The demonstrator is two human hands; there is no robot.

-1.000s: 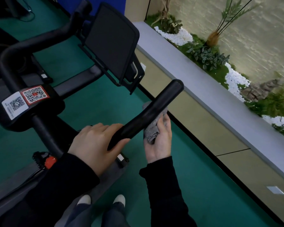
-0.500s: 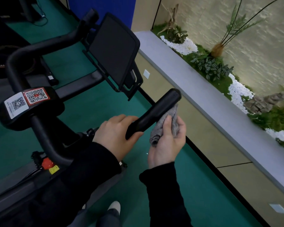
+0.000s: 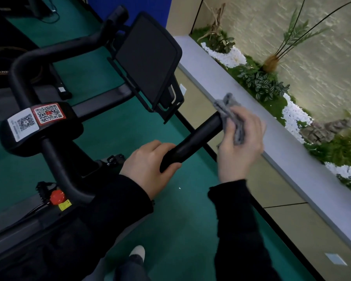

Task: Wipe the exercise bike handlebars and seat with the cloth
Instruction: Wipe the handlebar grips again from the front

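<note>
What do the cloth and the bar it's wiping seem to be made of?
The cloth looks like soft grey microfibre or terry: it bunches in limp, fuzzy folds. The handlebar looks like matte black rubber or foam over a tube: smooth and dull, with only a faint sheen. Which of the two it is, I cannot tell.

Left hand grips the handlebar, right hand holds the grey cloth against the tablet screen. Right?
No. Head view: the right hand holds the grey cloth against the far end of the handlebar instead. The left hand does grip the handlebar.
</note>
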